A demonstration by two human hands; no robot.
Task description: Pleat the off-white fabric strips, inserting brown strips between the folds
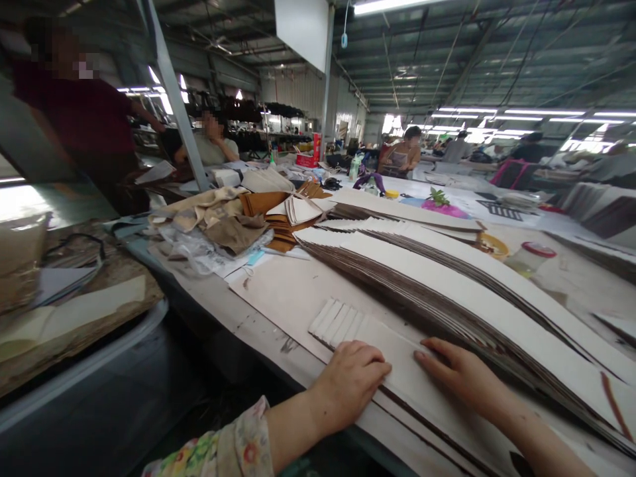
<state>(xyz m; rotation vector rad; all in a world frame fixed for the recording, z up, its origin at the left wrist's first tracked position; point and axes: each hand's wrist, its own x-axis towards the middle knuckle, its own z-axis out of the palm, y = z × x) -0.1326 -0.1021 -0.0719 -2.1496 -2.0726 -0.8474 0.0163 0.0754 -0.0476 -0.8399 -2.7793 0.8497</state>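
Observation:
A long pale strip stack [412,391] with dark edges lies along the table's near edge, its far end fanned into several short steps. My left hand [350,377] rests on the near side of this stack, fingers curled together over its edge; what they grip, if anything, is hidden. Across the stack, my right hand [454,371] touches the top strip at its other side, thumb and fingers apart. Just beyond, larger piles of white-topped strips [422,285] with brown edges run diagonally to the right.
Brown and tan pieces [233,225] lie with clear plastic [191,248] at the table's far left. A lidded jar [531,258] and yellow bowl [491,245] stand beyond the piles. A bin [99,371] is at the left. Several people are farther back.

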